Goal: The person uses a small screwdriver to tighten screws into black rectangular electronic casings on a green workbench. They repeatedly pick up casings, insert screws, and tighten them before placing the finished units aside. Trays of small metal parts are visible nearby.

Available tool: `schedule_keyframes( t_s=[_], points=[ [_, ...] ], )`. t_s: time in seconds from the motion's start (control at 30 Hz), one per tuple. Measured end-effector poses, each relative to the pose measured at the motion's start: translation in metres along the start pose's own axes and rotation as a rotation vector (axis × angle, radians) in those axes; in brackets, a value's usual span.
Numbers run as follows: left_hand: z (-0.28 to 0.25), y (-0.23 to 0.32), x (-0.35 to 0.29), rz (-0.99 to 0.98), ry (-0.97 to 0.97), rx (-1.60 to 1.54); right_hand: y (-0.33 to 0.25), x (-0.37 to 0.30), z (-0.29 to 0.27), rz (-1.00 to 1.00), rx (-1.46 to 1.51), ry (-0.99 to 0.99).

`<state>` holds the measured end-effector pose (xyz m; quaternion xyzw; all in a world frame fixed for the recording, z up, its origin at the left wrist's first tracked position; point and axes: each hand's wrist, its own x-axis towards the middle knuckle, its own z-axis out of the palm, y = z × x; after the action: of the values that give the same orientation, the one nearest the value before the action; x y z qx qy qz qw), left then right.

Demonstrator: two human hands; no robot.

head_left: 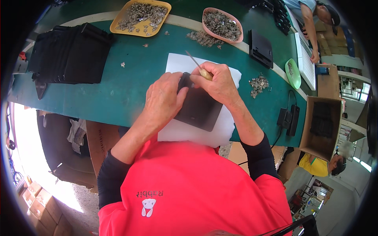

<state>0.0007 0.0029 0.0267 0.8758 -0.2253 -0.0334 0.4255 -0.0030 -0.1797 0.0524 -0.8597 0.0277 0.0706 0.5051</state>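
Gripping a tool (pixel 205 74) w/ pale handle & thin metal shaft, R hand (pixel 219 83) has fingers curled tight round the handle, shaft pointing far-L. L hand (pixel 164 94) clasps black panel (pixel 201 108) at its far-L edge, fingers bent, partly closed, thumb on near side. Panel's on white foam pad (pixel 176 63), mid green table (pixel 130 88). Far side: yellow tray (pixel 113 27) & pink tray (pixel 240 31) w/ small metal pcs. Black stack (pixel 69 55) far L; loose metal pcs (pixel 258 85) R of pad.

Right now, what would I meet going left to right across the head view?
Stack of black panels, left hand, right hand, loose pile of small metal parts, light-green plastic tray, open cardboard box.
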Motion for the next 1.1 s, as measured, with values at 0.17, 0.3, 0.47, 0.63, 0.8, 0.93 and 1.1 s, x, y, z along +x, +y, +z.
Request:
schedule_keyframes(
  t_s=[0.17, 0.3, 0.47, 0.63, 0.8, 0.93, 1.1],
  points=[
    [0.001, 0.0, 0.005, -0.03, -0.01, 0.006, 0.015, 0.014, -0.006, 0.026, -0.048, -0.021],
    [0.002, -0.001, 0.006, -0.059, -0.023, -0.001, 0.009, 0.016, -0.008, 0.145, 0.038, -0.061],
    [0.001, -0.001, 0.007, -0.068, -0.041, -0.008, 0.004, 0.017, 0.0, 0.094, -0.013, -0.033],
    [0.003, -0.004, 0.006, -0.068, -0.031, -0.034, 0.004, 0.015, 0.004, -0.004, -0.153, 0.004],
    [0.004, -0.006, 0.006, -0.072, -0.038, -0.033, 0.009, 0.012, 0.011, -0.248, -0.338, 0.094],
    [0.004, -0.005, 0.005, -0.059, -0.026, -0.036, 0.012, 0.01, 0.012, -0.256, -0.316, 0.1],
    [0.006, -0.007, 0.005, -0.008, -0.018, -0.044, 0.011, 0.037, -0.014, 0.053, -0.176, -0.217]
  ],
)
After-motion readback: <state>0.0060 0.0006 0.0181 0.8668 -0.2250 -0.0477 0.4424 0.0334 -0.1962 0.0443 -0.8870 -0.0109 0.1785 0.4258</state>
